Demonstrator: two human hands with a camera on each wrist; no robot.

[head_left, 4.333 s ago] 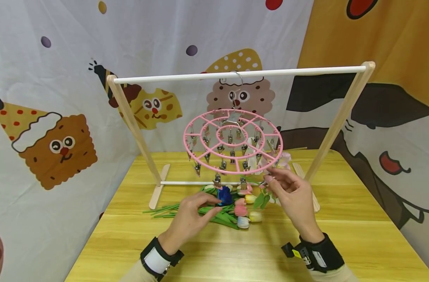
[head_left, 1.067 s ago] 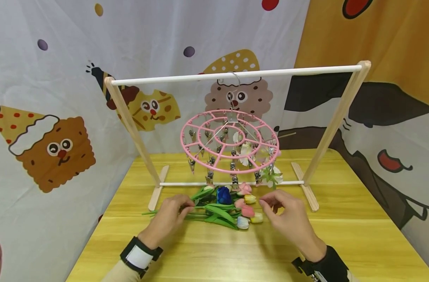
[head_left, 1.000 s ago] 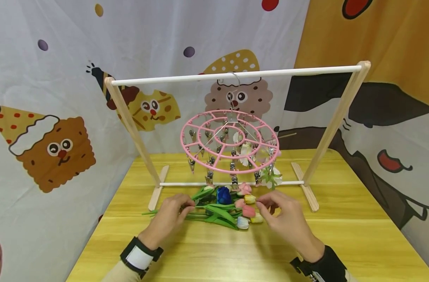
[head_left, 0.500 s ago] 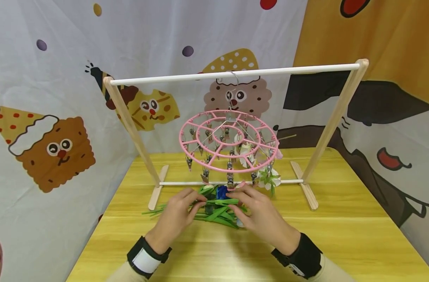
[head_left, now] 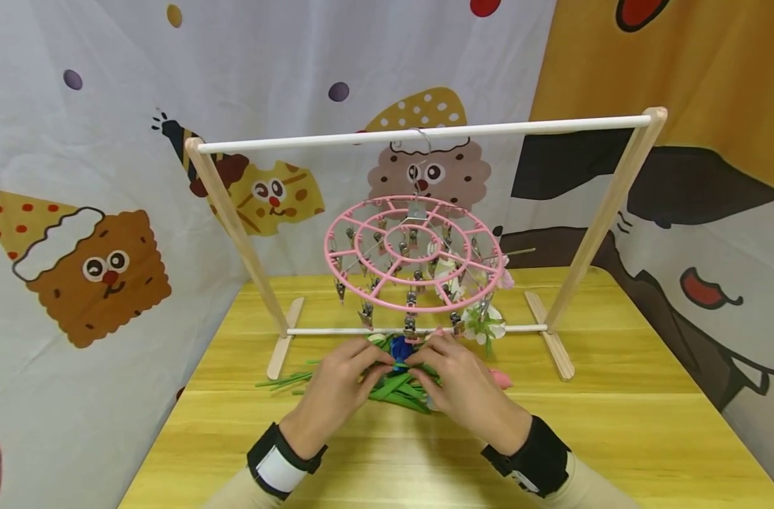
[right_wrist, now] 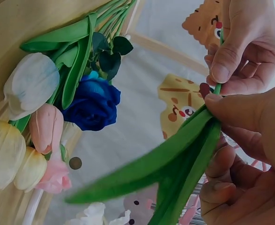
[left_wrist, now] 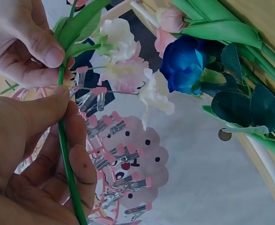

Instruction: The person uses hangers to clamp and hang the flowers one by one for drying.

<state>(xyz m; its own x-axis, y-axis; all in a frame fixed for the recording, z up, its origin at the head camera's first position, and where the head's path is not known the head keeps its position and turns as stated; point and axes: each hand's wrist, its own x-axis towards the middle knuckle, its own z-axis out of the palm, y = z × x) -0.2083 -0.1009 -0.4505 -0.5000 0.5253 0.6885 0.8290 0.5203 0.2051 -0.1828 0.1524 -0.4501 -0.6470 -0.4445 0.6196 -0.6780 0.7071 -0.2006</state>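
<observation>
Both hands meet over the flower pile in the head view. My left hand (head_left: 342, 378) pinches a green stem (left_wrist: 68, 159) between thumb and fingers. Just beside it, my right hand (head_left: 468, 389) pinches the same stem near its long green leaves (right_wrist: 174, 161). A pink tulip head (head_left: 501, 379) sticks out beyond the right hand and seems to belong to this stem. Behind the hands lies a blue rose (head_left: 401, 348). In the right wrist view a white-blue tulip (right_wrist: 32, 84) and a pink tulip (right_wrist: 47, 127) lie beside the rose. The right hand hides part of the pile.
A round pink clip hanger (head_left: 425, 309) hangs low above the hands from a white rod (head_left: 520, 128). White and pink flowers, such as a white flower (head_left: 482, 325), hang from its right side. Wooden posts (head_left: 605, 220) flank it on the table (head_left: 387, 459).
My right hand let go of a white flower now hanging from the hanger. It moved left to the pile and onto a stem beside my left hand. A pink tulip head shifted right.
</observation>
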